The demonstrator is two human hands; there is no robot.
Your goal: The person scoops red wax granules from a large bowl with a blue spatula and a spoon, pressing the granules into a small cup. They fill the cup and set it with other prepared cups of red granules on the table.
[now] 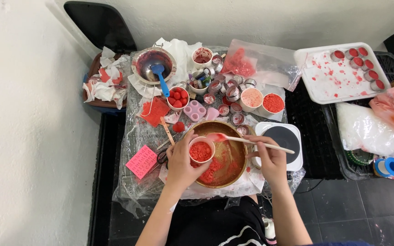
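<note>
Small tins (pixel 231 93) and cups (pixel 251 97) crowd behind the brass bowl (pixel 235 130); scale (pixel 284 136) blocks its right side.

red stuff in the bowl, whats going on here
A person sits at a plastic-covered table. The left hand holds a small cup of red bits over a brass bowl that already has red bits in it. The right hand holds a stick with a red-coated tip across the bowl. Around it are small tins, more cups of red material and a blue spatula in a sieve. A white tray with filled tins sits to the right.
</note>
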